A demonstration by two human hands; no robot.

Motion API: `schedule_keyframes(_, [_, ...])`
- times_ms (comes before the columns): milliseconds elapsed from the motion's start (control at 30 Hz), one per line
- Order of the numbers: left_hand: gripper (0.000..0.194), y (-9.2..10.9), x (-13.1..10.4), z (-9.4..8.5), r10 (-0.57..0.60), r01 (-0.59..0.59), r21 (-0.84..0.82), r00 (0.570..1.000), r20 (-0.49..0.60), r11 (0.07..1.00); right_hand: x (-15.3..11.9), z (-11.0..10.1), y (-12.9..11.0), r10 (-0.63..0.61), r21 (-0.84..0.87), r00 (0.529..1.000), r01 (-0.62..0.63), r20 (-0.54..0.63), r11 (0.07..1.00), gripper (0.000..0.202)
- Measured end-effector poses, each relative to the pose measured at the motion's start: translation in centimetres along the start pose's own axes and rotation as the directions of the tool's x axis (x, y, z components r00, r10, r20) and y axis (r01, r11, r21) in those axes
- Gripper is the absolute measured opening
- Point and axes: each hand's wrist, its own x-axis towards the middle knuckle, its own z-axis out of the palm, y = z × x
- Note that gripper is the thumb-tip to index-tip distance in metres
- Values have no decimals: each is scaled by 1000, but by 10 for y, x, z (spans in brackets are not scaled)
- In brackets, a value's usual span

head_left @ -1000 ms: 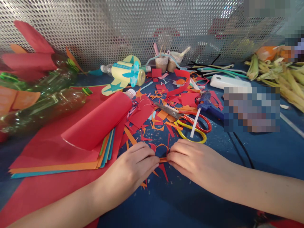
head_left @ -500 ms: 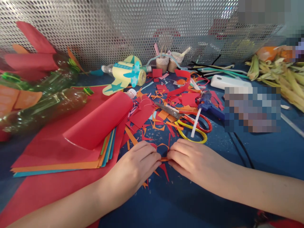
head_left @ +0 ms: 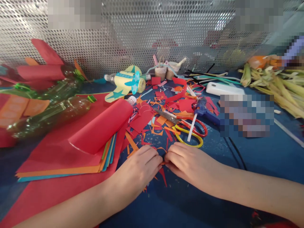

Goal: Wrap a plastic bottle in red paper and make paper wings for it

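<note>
Fingertips of my left hand (head_left: 144, 163) and my right hand (head_left: 186, 161) nearly meet low over the blue table. Both are closed, pinching a small orange paper piece (head_left: 163, 163) between them; most of it is hidden by the fingers. Red and orange paper scraps (head_left: 163, 177) lie under and around the hands. Just beyond my right hand are scissors (head_left: 190, 128) with red and yellow handles. To the left of my left hand, a bottle wrapped in red paper (head_left: 102, 126) rests on a stack of coloured sheets (head_left: 59, 169).
Green plastic bottles (head_left: 54, 115) lie at the left. A decorated yellow bottle (head_left: 125, 81) stands behind the scraps, near two small cups (head_left: 172, 70). A blue glue gun (head_left: 206, 114), a white case (head_left: 224, 89) and dried husks (head_left: 273, 82) are at the right. A perforated metal panel (head_left: 133, 34) closes off the back.
My hands have drawn closer together on the orange paper piece, so less of it shows. The camera view has shifted slightly, with the scene sitting a little lower.
</note>
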Motion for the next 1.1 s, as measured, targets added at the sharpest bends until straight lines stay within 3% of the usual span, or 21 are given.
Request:
schedule_keyframes(133, [39, -5, 2, -4, 129, -106, 222, 988, -90, 969, 2, -7, 3, 102, 173, 995, -96, -23, 980, 8])
schedule_keyframes(200, [37, -9, 4, -11, 232, -173, 345, 963, -136, 922, 2, -13, 6, 205, 330, 978, -178, -49, 927, 3])
schedule_keyframes(300, [33, -12, 6, -24, 372, -268, 474, 918, -139, 839, 3, -25, 12, 345, 533, 936, -260, -64, 805, 20])
schedule_keyframes(467, [27, -16, 7, -32, 439, -312, 522, 888, -137, 794, 5, -38, 21, 340, 766, 924, -346, 177, 541, 20])
schedule_keyframes(567, [32, -17, 5, -28, 459, -321, 523, 875, -156, 790, 7, -39, 23, 346, 813, 909, -378, 234, 443, 17])
schedule_keyframes(833, [36, -24, 1, -21, 457, -312, 511, 870, -184, 801, 9, -30, 22, 394, 825, 904, -348, 169, 444, 12])
schedule_keyframes(900, [34, -24, 2, -22, 420, -282, 465, 879, -225, 839, 9, -29, 21, 412, 823, 900, -338, 141, 456, 12])
schedule_keyframes(967, [27, -23, 4, -24, 307, -189, 356, 898, -315, 915, 8, -29, 19, 436, 828, 893, -324, 110, 457, 12])
schedule_keyframes(1033, [22, -20, 9, -25, 54, 2, 119, 883, -466, 993, 8, -30, 17, 465, 836, 883, -304, 68, 456, 11])
schedule_keyframes(1100, [31, -17, 15, -24, -308, 186, -276, 801, -513, 943, 8, -31, 15, 487, 840, 873, -279, 20, 466, 9])
